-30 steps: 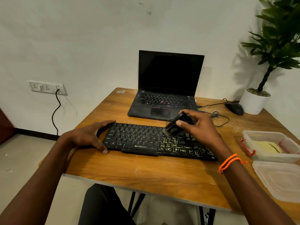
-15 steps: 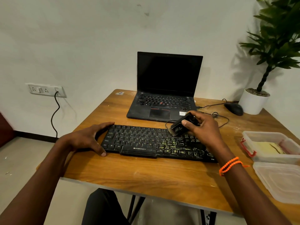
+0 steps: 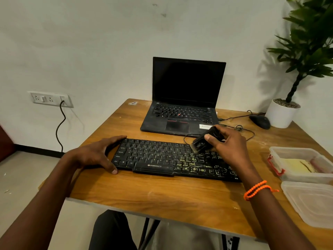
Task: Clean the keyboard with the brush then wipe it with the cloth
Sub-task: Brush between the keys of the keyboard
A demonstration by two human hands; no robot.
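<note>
A black keyboard [image 3: 162, 157] lies across the middle of the wooden table [image 3: 162, 193]; yellowish dust streaks cover its right half. My right hand [image 3: 228, 147] grips a small black brush [image 3: 202, 142], whose bristles point down-left onto the keys near the keyboard's upper right. My left hand [image 3: 97, 154] holds the keyboard's left end, fingers over the far corner and thumb at the near edge. A yellowish cloth [image 3: 299, 166] lies inside a clear plastic box [image 3: 281, 150] at the right.
An open black laptop [image 3: 182, 112] stands behind the keyboard. A black mouse [image 3: 260, 121] with its cable and a white potted plant [image 3: 282, 112] sit at the back right. The box's clear lid [image 3: 311, 202] lies at the near right edge.
My right hand has carried the brush rightward and toward the far edge of the keyboard. My left hand has kept its hold on the left end.
</note>
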